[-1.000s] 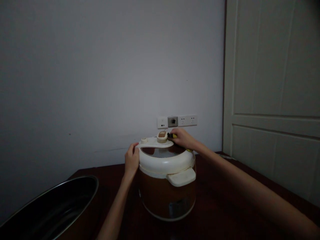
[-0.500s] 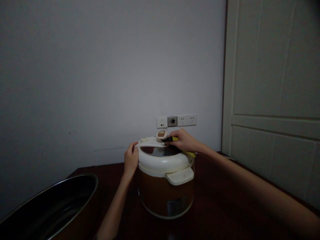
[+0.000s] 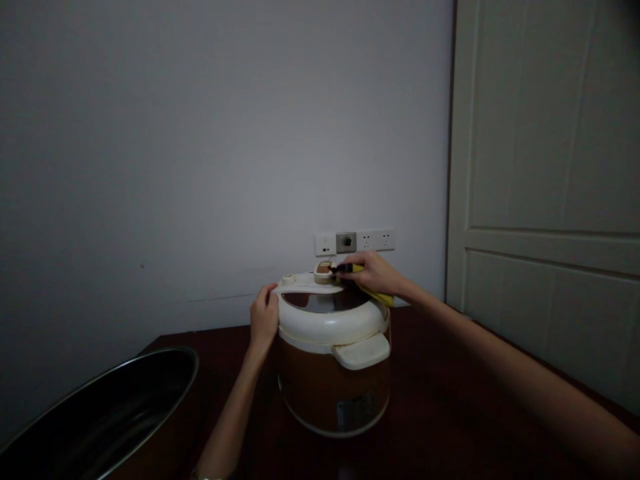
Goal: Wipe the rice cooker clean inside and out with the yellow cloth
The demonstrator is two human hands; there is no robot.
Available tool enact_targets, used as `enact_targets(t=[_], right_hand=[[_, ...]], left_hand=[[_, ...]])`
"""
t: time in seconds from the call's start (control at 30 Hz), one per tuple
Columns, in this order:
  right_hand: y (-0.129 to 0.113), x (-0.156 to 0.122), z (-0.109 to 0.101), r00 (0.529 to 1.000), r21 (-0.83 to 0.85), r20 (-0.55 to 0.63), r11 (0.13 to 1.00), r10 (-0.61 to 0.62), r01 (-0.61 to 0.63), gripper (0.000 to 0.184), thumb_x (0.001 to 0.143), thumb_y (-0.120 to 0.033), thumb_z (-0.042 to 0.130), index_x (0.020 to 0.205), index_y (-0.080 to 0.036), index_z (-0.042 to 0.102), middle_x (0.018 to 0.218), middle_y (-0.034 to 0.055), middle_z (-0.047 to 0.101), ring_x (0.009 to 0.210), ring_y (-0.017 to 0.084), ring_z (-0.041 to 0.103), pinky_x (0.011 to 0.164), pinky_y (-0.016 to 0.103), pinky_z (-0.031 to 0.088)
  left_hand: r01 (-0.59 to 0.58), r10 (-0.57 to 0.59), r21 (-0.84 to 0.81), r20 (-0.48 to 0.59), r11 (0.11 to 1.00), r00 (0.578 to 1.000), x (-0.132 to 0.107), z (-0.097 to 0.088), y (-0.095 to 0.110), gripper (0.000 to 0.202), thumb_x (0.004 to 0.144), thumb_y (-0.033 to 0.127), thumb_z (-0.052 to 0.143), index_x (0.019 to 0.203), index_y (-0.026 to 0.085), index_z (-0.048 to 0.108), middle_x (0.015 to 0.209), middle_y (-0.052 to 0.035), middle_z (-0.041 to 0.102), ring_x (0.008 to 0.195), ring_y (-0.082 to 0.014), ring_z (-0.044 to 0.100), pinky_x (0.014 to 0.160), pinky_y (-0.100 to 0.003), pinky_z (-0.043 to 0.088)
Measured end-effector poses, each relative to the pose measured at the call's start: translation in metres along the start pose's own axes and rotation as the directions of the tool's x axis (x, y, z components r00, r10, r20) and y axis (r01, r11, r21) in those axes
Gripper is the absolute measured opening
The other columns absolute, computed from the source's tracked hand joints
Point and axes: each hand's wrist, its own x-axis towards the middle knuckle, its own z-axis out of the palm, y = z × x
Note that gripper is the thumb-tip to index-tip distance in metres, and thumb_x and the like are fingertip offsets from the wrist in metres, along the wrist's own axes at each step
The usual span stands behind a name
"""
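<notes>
A brown rice cooker [image 3: 334, 383] with a white lid [image 3: 330, 320] stands on a dark wooden table [image 3: 450, 413]. My left hand [image 3: 263, 319] grips the left end of the lid's white handle bar, fingers curled round it. My right hand [image 3: 374, 275] is closed on a yellow-handled tool with a black tip [image 3: 350, 269], held against the small knob [image 3: 324, 269] on top of the lid. The tool's yellow end sticks out behind my wrist.
A large dark metal basin [image 3: 100, 420] lies at the lower left of the table. A strip of wall sockets [image 3: 355, 241] is on the grey wall behind the cooker. A white door [image 3: 545, 200] fills the right side.
My right hand has shifted the tool slightly, first lower against the lid, then back up to the knob. My left hand stays on the handle; the view has moved slightly.
</notes>
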Motion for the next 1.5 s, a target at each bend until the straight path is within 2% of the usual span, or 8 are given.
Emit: enact_targets(t=[0.17, 0.33, 0.5, 0.7, 0.83, 1.07, 1.3, 1.5], right_hand=[[0.005, 0.002, 0.009, 0.999, -0.195, -0.042, 0.981, 0.007, -0.015, 0.014, 0.080, -0.020, 0.062, 0.080, -0.013, 0.074, 0.073, 0.0066, 0.070, 0.065, 0.015, 0.058, 0.064, 0.027, 0.043], [-0.026, -0.006, 0.011, 0.979, -0.020, 0.108, 0.984, -0.172, 0.175, 0.017, 0.081, -0.020, 0.063, 0.094, -0.019, 0.073, 0.084, 0.0045, 0.071, 0.076, 0.014, 0.061, 0.072, 0.026, 0.045], [-0.031, -0.003, 0.014, 0.980, -0.067, -0.084, 0.982, -0.182, 0.176, 0.019, 0.080, -0.012, 0.062, 0.095, -0.015, 0.073, 0.086, 0.0075, 0.069, 0.078, 0.015, 0.060, 0.074, 0.028, 0.045], [-0.054, -0.005, 0.034, 0.949, -0.052, 0.102, 0.951, -0.299, 0.305, 0.023, 0.078, -0.005, 0.059, 0.094, -0.016, 0.071, 0.094, 0.0071, 0.067, 0.085, 0.014, 0.059, 0.079, 0.027, 0.045], [-0.084, 0.005, 0.051, 0.898, -0.150, 0.242, 0.900, -0.368, 0.410, 0.029, 0.075, -0.003, 0.057, 0.100, -0.012, 0.068, 0.104, 0.0103, 0.065, 0.091, 0.017, 0.059, 0.082, 0.030, 0.045], [-0.102, -0.019, 0.065, 0.711, -0.277, 0.486, 0.682, -0.509, 0.677, 0.017, 0.082, -0.009, 0.051, 0.091, -0.011, 0.065, 0.096, 0.0100, 0.065, 0.087, 0.018, 0.057, 0.073, 0.031, 0.044], [-0.079, -0.081, 0.035, 0.773, -0.344, 0.280, 0.692, -0.569, 0.635, 0.024, 0.088, -0.009, 0.043, 0.098, -0.009, 0.064, 0.093, 0.0130, 0.067, 0.085, 0.020, 0.060, 0.067, 0.033, 0.048], [-0.091, -0.092, 0.081, 0.783, -0.576, 0.075, 0.615, -0.617, 0.539, 0.025, 0.089, -0.007, 0.042, 0.089, -0.006, 0.067, 0.092, 0.0161, 0.068, 0.090, 0.026, 0.062, 0.072, 0.037, 0.051]], left_hand=[[0.018, -0.018, -0.006, 0.006, 1.000, 1.000, 0.000, 0.000, 0.000, 0.033, 0.074, 0.026, 0.042, 0.095, 0.017, 0.065, 0.099, -0.0090, 0.069, 0.095, -0.0238, 0.061, 0.086, -0.035, 0.045], [0.005, -0.005, -0.003, 0.005, 1.000, 1.000, 0.000, 0.001, -0.003, 0.032, 0.075, 0.025, 0.042, 0.095, 0.017, 0.065, 0.099, -0.0088, 0.069, 0.095, -0.0238, 0.061, 0.087, -0.036, 0.045], [0.014, -0.014, 0.003, 0.014, 1.000, 1.000, 0.002, 0.002, -0.005, 0.033, 0.074, 0.025, 0.042, 0.096, 0.017, 0.065, 0.100, -0.0095, 0.069, 0.096, -0.0243, 0.061, 0.088, -0.036, 0.045], [-0.002, 0.002, -0.022, 0.006, 1.000, 1.000, 0.002, 0.003, -0.006, 0.034, 0.073, 0.027, 0.042, 0.095, 0.016, 0.065, 0.098, -0.0099, 0.068, 0.094, -0.0246, 0.060, 0.088, -0.037, 0.044], [0.045, -0.045, -0.096, -0.001, 0.994, 0.999, 0.005, 0.001, -0.006, 0.033, 0.068, 0.030, 0.046, 0.089, 0.016, 0.068, 0.091, -0.0078, 0.069, 0.089, -0.0234, 0.061, 0.083, -0.034, 0.045], [0.231, -0.217, -0.360, 0.078, 0.904, 0.973, 0.011, -0.006, -0.016, 0.045, 0.061, 0.031, 0.049, 0.094, 0.008, 0.071, 0.086, -0.0097, 0.071, 0.073, -0.0190, 0.062, 0.066, -0.028, 0.047], [0.133, -0.138, -0.303, 0.006, 0.944, 0.990, 0.008, -0.003, -0.019, 0.038, 0.064, 0.026, 0.048, 0.089, 0.012, 0.073, 0.098, -0.0106, 0.072, 0.095, -0.0219, 0.063, 0.085, -0.032, 0.046], [0.266, -0.272, -0.489, 0.059, 0.831, 0.960, 0.011, -0.006, -0.023, 0.037, 0.060, 0.026, 0.052, 0.086, 0.010, 0.073, 0.097, -0.0121, 0.072, 0.091, -0.0233, 0.064, 0.082, -0.034, 0.048]])
